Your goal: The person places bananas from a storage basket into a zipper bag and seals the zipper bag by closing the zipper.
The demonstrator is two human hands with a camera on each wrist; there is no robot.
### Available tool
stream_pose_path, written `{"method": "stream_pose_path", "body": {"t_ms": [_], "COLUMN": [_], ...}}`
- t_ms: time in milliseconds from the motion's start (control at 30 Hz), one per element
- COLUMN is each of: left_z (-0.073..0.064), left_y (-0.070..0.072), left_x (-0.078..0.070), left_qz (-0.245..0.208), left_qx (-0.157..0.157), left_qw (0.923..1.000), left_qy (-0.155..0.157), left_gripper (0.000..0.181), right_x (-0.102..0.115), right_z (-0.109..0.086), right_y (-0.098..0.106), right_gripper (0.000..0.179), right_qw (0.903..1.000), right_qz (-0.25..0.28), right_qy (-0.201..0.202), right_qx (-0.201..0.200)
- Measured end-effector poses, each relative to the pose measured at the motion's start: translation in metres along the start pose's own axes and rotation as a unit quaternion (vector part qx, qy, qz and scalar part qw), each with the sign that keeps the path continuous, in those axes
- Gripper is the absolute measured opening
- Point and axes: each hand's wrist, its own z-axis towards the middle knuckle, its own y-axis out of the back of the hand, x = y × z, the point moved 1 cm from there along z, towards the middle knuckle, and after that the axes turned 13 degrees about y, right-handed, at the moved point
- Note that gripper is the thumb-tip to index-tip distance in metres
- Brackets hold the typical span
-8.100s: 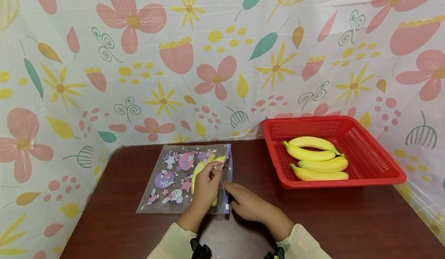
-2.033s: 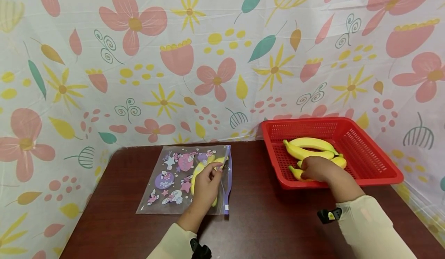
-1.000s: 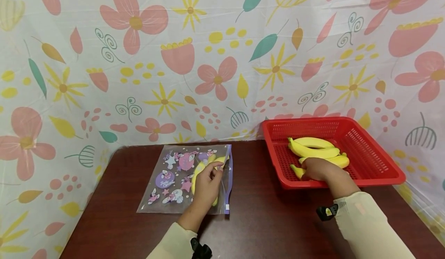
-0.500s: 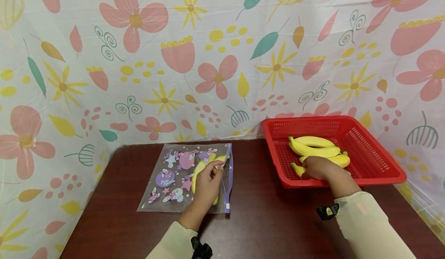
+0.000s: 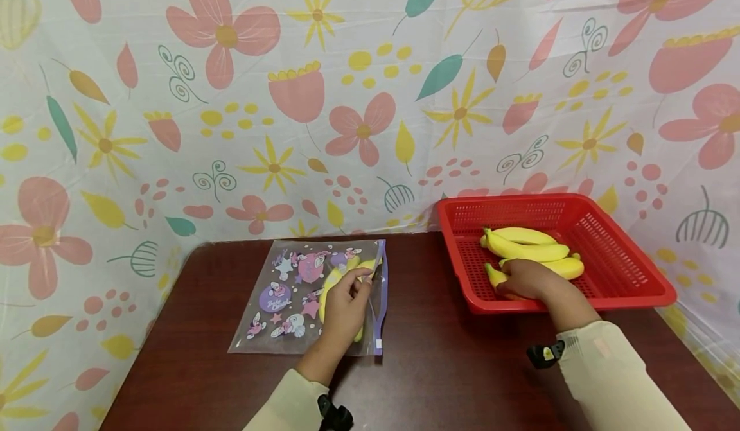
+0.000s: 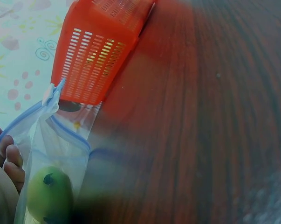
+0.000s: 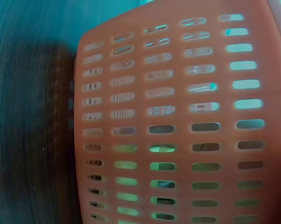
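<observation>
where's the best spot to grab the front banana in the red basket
Probably round its middle, coming from above over the low front wall of the red basket. The front banana lies flat on its side, only its stem end clear, and the right hand already curls over its body there.

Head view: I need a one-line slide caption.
Left hand holds a zip bag; right hand grips a banana in a red basket.

Staged tabletop booth, floral curtain (image 5: 358, 97) walls (wooden table (image 5: 439, 367))
</observation>
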Motion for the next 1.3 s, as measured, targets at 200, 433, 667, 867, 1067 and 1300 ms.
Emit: {"method": "stream_pose_path", "body": {"t_ms": [200, 433, 667, 867, 1067, 1300], "left_z": [-0.0006, -0.0007, -0.0005, -0.0002, -0.0004, -0.0008], "left_y": [0.0003, 0.0012, 0.0012, 0.0014, 0.0018, 0.002], "left_x": [-0.001, -0.0026, -0.002, -0.0022, -0.0023, -0.0028], "left_qz": [-0.001, -0.003, -0.003, -0.002, -0.004, -0.004], "left_qx": [0.003, 0.006, 0.007, 0.005, 0.008, 0.008], "left_qw": [1.0, 0.9999, 1.0, 1.0, 0.9999, 0.9999], "left_qy": [0.005, 0.007, 0.006, 0.003, 0.005, 0.007], "left_gripper": [0.018, 0.018, 0.018, 0.018, 0.018, 0.018], "right_x": [-0.0017, -0.0038, -0.0037, -0.0015, -0.0019, -0.0038], "right_z": [0.0023, 0.0041, 0.0032, 0.0027, 0.0044, 0.0069], "right_y": [-0.0015, -0.0015, -0.0015, -0.0014, -0.002, -0.002], "right_gripper": [0.053, 0.065, 0.069, 0.076, 0.075, 0.078], "right_qw": [0.9999, 0.9994, 0.9991, 0.9988, 0.9978, 0.996], "right_qz": [0.005, 0.002, 0.02, 0.015, 0.008, 0.006], "right_qy": [-0.009, -0.024, -0.024, -0.015, 0.006, 0.007], "right_qx": [-0.009, -0.026, -0.03, -0.044, -0.066, -0.089]}}
